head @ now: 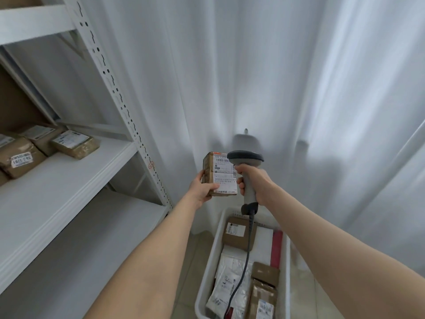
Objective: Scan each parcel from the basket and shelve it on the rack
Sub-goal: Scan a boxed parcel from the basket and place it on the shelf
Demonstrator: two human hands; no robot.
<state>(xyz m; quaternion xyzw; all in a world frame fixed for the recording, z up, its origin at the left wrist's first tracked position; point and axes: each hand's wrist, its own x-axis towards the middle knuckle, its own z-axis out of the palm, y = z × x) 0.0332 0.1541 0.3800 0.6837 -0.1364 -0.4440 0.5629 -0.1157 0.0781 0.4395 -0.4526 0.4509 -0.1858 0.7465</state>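
Left hand point(202, 188) pinches parcel point(219, 173) upright, label facing scanner point(247, 171) gripped in right hand point(255, 183); rack point(69, 162) lies left

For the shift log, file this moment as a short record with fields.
left hand: holds small brown cardboard parcel, white label facing camera
right hand: grips grey handheld barcode scanner, head beside the label
basket: white plastic basket below, brown boxes and white bags inside
rack: white metal rack, holds brown labelled parcels
stage: scanning; parcel not yet shelved
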